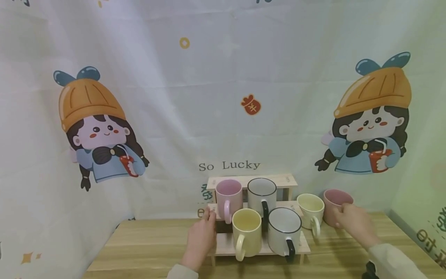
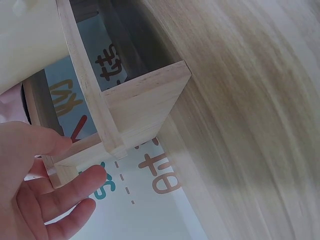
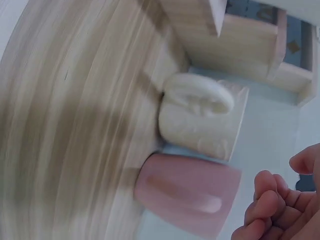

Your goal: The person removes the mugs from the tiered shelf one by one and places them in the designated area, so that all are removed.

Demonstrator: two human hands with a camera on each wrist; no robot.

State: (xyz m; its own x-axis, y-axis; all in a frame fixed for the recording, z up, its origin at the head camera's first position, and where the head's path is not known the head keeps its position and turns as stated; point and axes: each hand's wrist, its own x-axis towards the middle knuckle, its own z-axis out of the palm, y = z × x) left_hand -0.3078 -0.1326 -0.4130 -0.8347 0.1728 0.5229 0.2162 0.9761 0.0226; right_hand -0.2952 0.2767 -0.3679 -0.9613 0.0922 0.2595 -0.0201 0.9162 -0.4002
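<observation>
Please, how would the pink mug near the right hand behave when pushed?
The pink mug looks like glazed ceramic, so it is probably stiff. Its shiny side suggests slipperiness. Its base seems narrower than its rim, so it might tip.

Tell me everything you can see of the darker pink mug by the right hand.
The darker pink mug stands upright on the wooden table, right of the rack. It is plain and smooth, ceramic by its look, with a round open mouth and a pink inner wall; its inside bottom is hidden. No handle shows. In the right wrist view a narrow gap parts it from the cream mug. The right hand overlaps it in the head view; I can't confirm contact.
</observation>
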